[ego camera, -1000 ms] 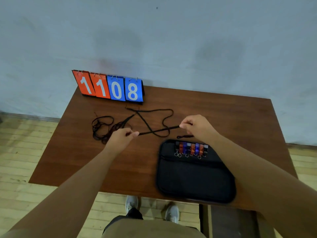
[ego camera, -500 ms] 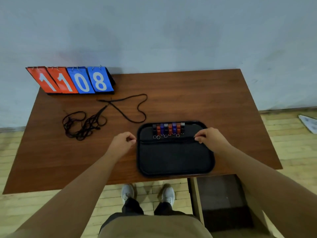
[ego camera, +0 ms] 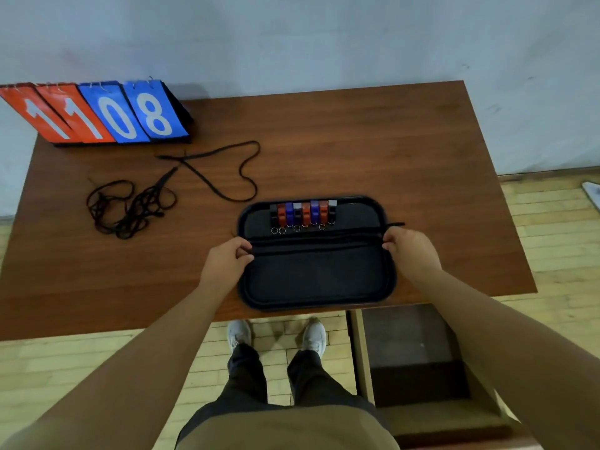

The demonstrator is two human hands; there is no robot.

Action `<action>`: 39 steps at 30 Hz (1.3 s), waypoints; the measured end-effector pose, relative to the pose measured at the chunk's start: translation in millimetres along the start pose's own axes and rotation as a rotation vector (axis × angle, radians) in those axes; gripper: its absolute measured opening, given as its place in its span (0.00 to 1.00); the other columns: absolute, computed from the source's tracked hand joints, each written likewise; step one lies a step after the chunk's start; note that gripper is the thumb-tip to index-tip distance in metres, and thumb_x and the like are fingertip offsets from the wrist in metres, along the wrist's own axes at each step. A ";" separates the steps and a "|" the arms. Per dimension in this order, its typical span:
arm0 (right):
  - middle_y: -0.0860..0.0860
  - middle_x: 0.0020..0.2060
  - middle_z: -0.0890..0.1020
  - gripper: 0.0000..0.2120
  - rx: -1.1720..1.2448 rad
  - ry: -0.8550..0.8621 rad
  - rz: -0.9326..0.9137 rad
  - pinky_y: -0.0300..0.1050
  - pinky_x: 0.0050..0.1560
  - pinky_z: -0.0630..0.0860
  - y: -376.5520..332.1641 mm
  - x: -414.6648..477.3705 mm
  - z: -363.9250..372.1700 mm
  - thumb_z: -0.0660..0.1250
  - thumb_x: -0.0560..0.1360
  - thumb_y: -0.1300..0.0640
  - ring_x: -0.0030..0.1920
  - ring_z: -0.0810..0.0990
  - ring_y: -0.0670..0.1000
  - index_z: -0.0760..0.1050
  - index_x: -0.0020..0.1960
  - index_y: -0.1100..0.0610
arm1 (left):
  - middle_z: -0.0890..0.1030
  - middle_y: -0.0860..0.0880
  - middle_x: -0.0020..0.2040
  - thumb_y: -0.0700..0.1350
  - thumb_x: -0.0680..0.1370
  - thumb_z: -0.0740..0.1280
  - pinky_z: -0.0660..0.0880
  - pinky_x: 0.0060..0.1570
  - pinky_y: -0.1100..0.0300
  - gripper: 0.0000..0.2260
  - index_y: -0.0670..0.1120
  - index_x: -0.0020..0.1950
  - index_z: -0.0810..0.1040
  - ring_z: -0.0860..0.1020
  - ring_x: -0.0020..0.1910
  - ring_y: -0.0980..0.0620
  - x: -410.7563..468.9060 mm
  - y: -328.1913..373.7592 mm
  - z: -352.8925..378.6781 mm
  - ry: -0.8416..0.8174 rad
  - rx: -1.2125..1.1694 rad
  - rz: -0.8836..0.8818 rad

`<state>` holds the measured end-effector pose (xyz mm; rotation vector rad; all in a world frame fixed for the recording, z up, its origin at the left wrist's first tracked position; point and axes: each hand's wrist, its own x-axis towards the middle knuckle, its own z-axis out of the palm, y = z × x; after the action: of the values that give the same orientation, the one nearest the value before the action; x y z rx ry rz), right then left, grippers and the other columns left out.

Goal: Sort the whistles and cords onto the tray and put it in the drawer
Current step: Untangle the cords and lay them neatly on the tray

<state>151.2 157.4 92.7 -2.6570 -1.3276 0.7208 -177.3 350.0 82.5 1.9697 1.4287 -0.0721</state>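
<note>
1. Tray (ego camera: pixel 311 284): black, rounded rectangle with a raised rim, lying flat on the near edge of the table (ego camera: pixel 373 151), directly in front of the person.
2. Whistles (ego camera: pixel 303 212): a tight row along the tray's far edge, in black, orange, blue and grey, small metal rings hanging at their near ends.
3. Stretched cord (ego camera: pixel 315 243): black, laid straight across the tray from left rim to right rim, just nearer than the whistle rings; its right end pokes out past the rim.
4. Left hand (ego camera: pixel 227 259): at the tray's left rim, fingers curled in, thumb and fingertips pinching the left end of the stretched cord.
5. Right hand (ego camera: pixel 410 251): at the tray's right rim, fingers closed on the cord's right end.
6. Looped cord (ego camera: pixel 242 172): black, lying loose on the table beyond the tray, off the tray.
7. Tangled cords (ego camera: pixel 130 207): black heap on the table, left of the tray and well apart from it.
8. Flip scoreboard (ego camera: pixel 97 113): far left corner of the table, two orange cards and two blue, reading 1108.
9. Drawer (ego camera: pixel 418 362): pulled open below the table's near right edge, interior dark.
</note>
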 end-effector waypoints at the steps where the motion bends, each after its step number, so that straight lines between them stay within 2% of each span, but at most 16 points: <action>1: 0.50 0.39 0.81 0.05 -0.018 0.019 -0.021 0.50 0.42 0.76 1.7 3.0 1.5 0.66 0.81 0.57 0.41 0.80 0.55 0.80 0.52 0.56 | 0.80 0.53 0.45 0.44 0.78 0.71 0.70 0.45 0.62 0.05 0.50 0.53 0.81 0.78 0.46 0.54 1.1 -0.1 2.4 0.015 0.020 0.002; 4: 0.50 0.43 0.81 0.05 -0.096 0.040 -0.060 0.53 0.52 0.69 6.6 11.4 5.5 0.66 0.81 0.56 0.51 0.78 0.57 0.80 0.52 0.54 | 0.79 0.53 0.47 0.44 0.79 0.70 0.72 0.46 0.60 0.04 0.49 0.53 0.82 0.76 0.46 0.54 6.9 -1.9 8.8 0.043 0.081 0.031; 7: 0.53 0.49 0.80 0.07 -0.156 0.050 -0.064 0.57 0.58 0.69 8.1 16.3 10.2 0.65 0.81 0.57 0.56 0.74 0.59 0.81 0.55 0.54 | 0.79 0.51 0.47 0.46 0.77 0.73 0.75 0.51 0.54 0.03 0.50 0.50 0.84 0.77 0.50 0.49 14.5 -7.5 13.2 0.077 0.158 0.088; 9: 0.53 0.51 0.80 0.08 -0.175 0.056 -0.075 0.58 0.59 0.69 8.8 17.9 15.1 0.64 0.81 0.58 0.57 0.74 0.59 0.81 0.57 0.54 | 0.80 0.50 0.47 0.46 0.76 0.73 0.75 0.54 0.50 0.03 0.51 0.49 0.85 0.77 0.51 0.45 17.4 -10.9 15.6 0.100 0.204 0.097; 12: 0.53 0.51 0.80 0.09 -0.192 0.068 -0.091 0.57 0.59 0.69 7.7 19.4 22.4 0.64 0.81 0.59 0.57 0.73 0.59 0.81 0.57 0.55 | 0.80 0.48 0.49 0.46 0.76 0.73 0.73 0.54 0.50 0.05 0.50 0.51 0.85 0.75 0.53 0.43 18.4 -9.0 19.1 0.137 0.260 0.092; 18: 0.55 0.51 0.81 0.10 -0.206 0.097 -0.092 0.58 0.57 0.69 1.4 15.4 31.4 0.65 0.80 0.61 0.56 0.74 0.61 0.83 0.57 0.56 | 0.71 0.50 0.50 0.48 0.77 0.72 0.68 0.58 0.52 0.06 0.51 0.53 0.84 0.70 0.54 0.43 17.6 -16.2 22.3 0.147 0.290 0.054; 21: 0.56 0.53 0.80 0.11 -0.201 0.105 -0.065 0.59 0.60 0.69 -3.0 11.1 28.7 0.66 0.80 0.58 0.58 0.74 0.61 0.81 0.60 0.56 | 0.67 0.51 0.51 0.48 0.76 0.73 0.68 0.60 0.52 0.08 0.51 0.55 0.83 0.68 0.56 0.43 16.7 -17.5 19.1 0.147 0.256 0.057; 25: 0.56 0.57 0.77 0.13 -0.141 0.129 -0.064 0.59 0.63 0.68 -15.3 7.1 18.8 0.65 0.79 0.55 0.61 0.73 0.61 0.79 0.61 0.57 | 0.66 0.50 0.53 0.48 0.76 0.73 0.67 0.61 0.52 0.10 0.48 0.55 0.81 0.67 0.58 0.43 15.2 -18.6 1.9 0.166 0.167 0.062; 28: 0.55 0.58 0.77 0.13 -0.105 0.147 -0.092 0.57 0.64 0.67 -41.9 11.6 5.0 0.64 0.79 0.54 0.61 0.73 0.59 0.79 0.61 0.57 | 0.68 0.49 0.53 0.48 0.76 0.71 0.67 0.62 0.52 0.08 0.48 0.54 0.81 0.68 0.60 0.43 17.6 -20.1 -23.0 0.184 0.135 0.043; 32: 0.55 0.56 0.77 0.12 -0.078 0.180 -0.157 0.55 0.62 0.68 -100.8 27.3 -13.7 0.64 0.78 0.55 0.60 0.73 0.58 0.79 0.59 0.58 | 0.70 0.47 0.58 0.48 0.78 0.69 0.67 0.65 0.51 0.10 0.48 0.58 0.80 0.67 0.64 0.44 23.1 -24.2 -68.6 0.236 0.091 -0.006; 35: 0.54 0.57 0.76 0.13 -0.036 0.151 -0.225 0.54 0.63 0.66 -156.3 40.8 -22.3 0.63 0.78 0.55 0.61 0.73 0.58 0.79 0.60 0.57 | 0.71 0.45 0.62 0.48 0.79 0.68 0.67 0.66 0.49 0.11 0.47 0.59 0.80 0.67 0.66 0.42 28.5 -37.3 -105.8 0.252 0.096 -0.023; 39: 0.54 0.60 0.75 0.15 -0.017 0.097 -0.309 0.54 0.65 0.66 -232.7 54.7 -17.2 0.62 0.79 0.52 0.63 0.72 0.57 0.77 0.63 0.56 | 0.72 0.45 0.62 0.47 0.79 0.68 0.71 0.65 0.48 0.11 0.45 0.60 0.80 0.68 0.66 0.42 36.3 -74.3 -144.0 0.284 0.055 -0.062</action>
<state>16.2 346.2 152.4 -2.3818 -1.6691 0.5361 -275.5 471.2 139.6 2.0418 1.6838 0.1475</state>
